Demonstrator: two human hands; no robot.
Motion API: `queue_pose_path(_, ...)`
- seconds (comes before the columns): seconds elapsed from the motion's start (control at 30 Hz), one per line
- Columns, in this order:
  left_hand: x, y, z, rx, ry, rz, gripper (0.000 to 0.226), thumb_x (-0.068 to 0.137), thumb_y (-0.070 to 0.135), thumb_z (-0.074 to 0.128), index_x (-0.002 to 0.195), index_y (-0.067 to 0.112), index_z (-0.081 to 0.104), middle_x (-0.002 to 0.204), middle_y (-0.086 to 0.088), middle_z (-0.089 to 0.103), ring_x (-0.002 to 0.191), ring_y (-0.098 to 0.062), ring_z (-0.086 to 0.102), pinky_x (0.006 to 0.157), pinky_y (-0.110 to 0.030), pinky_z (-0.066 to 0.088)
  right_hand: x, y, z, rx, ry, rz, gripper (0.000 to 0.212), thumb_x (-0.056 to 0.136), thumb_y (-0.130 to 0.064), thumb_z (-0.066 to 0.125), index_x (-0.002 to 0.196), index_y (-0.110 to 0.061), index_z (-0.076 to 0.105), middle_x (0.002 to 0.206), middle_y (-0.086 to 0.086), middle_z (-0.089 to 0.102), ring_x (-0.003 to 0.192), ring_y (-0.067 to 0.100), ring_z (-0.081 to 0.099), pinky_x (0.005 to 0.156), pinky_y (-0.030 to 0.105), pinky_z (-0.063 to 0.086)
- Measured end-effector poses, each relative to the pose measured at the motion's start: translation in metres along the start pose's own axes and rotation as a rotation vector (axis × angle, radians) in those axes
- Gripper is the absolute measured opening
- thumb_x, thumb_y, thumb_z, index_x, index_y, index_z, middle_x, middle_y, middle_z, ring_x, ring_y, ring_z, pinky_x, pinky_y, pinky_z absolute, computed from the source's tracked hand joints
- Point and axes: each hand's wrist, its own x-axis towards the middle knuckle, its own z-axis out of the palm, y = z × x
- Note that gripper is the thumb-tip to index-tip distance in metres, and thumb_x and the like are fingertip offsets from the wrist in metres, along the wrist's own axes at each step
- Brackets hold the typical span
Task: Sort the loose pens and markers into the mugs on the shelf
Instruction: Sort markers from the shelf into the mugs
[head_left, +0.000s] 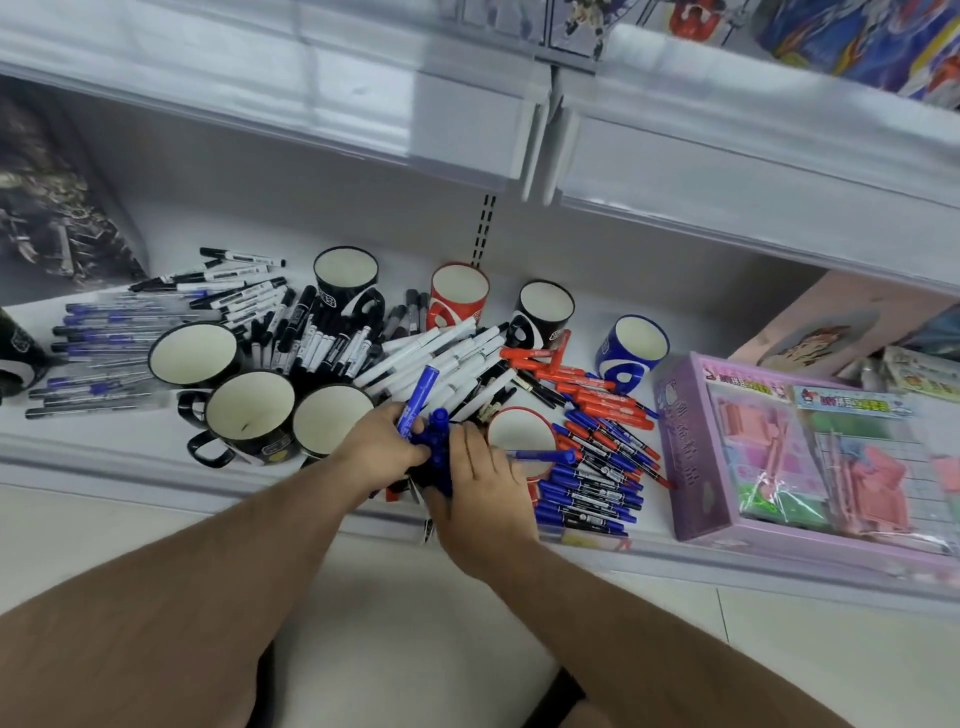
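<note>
We hold a bunch of blue markers (434, 441) at the shelf's (156, 467) front edge, by the mugs (249, 410). They look light, stiff and slick, so we judge mid-barrel best. Our left hand (382, 441) curls round them; our right hand (480, 483) presses alongside, its grip hidden. Both forearms reach forward.

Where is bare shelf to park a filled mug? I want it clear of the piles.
Bare shelf runs behind the red mug and blue mug. Crowded: everywhere between the mugs and by both hands.
</note>
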Motion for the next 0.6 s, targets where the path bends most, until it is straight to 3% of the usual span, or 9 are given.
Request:
queue_pose_path(0.1,0.003,0.003,0.0,0.069,0.021,0.015,0.019,0.08,0.008,0.072,0.087,0.016,0.057,0.074,-0.003,0.062,0.066,-0.019,0.058,0.059,-0.028,0.047,-0.008,-0.002,0.009,-0.134,0.016,-0.028,0.083,0.095,-0.059,0.034,0.156,-0.01,0.006,0.163,0.012,0.012,0.147,0.032,0.021,0.119,0.05,0.018)
queue_pose_path(0.2,0.003,0.006,0.001,0.133,0.057,0.055,0.019,0.08,0.016,0.073,0.086,0.019,0.055,0.069,0.0,0.059,0.062,-0.017,0.056,0.056,-0.027,0.042,-0.007,-0.001,0.004,-0.169,-0.116,-0.039,0.093,0.093,-0.059,0.041,0.154,-0.013,-0.012,0.164,0.008,-0.011,0.151,0.028,-0.004,0.122,0.049,-0.001)
queue_pose_path(0.4,0.0,0.033,0.002,0.084,0.23,0.17,0.017,0.085,0.021,0.07,0.089,0.012,0.056,0.072,-0.006,0.061,0.059,-0.02,0.055,0.054,-0.028,0.043,0.014,0.004,-0.024,-0.038,-0.169,0.022,0.1,0.083,-0.054,0.057,0.155,-0.02,-0.004,0.164,0.002,-0.003,0.15,0.024,-0.006,0.119,0.054,-0.006)
queue_pose_path(0.5,-0.003,0.054,0.013,0.045,0.226,0.246,0.015,0.085,0.022,0.068,0.082,0.016,0.054,0.068,-0.002,0.056,0.058,-0.019,0.05,0.057,-0.029,0.04,0.005,0.025,-0.052,0.036,0.026,-0.078,0.087,0.082,-0.045,0.057,0.155,-0.017,0.018,0.163,0.005,0.018,0.15,0.023,0.013,0.12,0.051,0.003)
queue_pose_path(0.57,-0.006,0.069,0.024,0.038,0.164,0.271,0.017,0.087,0.024,0.065,0.079,0.017,0.052,0.064,-0.002,0.053,0.055,-0.018,0.047,0.056,-0.029,0.038,0.0,0.049,-0.071,0.156,0.258,-0.017,0.071,0.078,-0.042,0.057,0.143,-0.018,0.045,0.145,0.003,0.051,0.132,0.021,0.047,0.113,0.047,0.031)
queue_pose_path(0.6,-0.007,0.075,0.029,0.042,0.127,0.274,0.018,0.088,0.026,0.064,0.078,0.017,0.052,0.063,-0.002,0.051,0.054,-0.018,0.045,0.056,-0.03,0.037,0.002,0.066,-0.082,0.276,0.321,0.112,0.06,0.08,-0.041,0.057,0.136,-0.02,0.053,0.131,0.0,0.062,0.116,0.019,0.059,0.103,0.042,0.042)
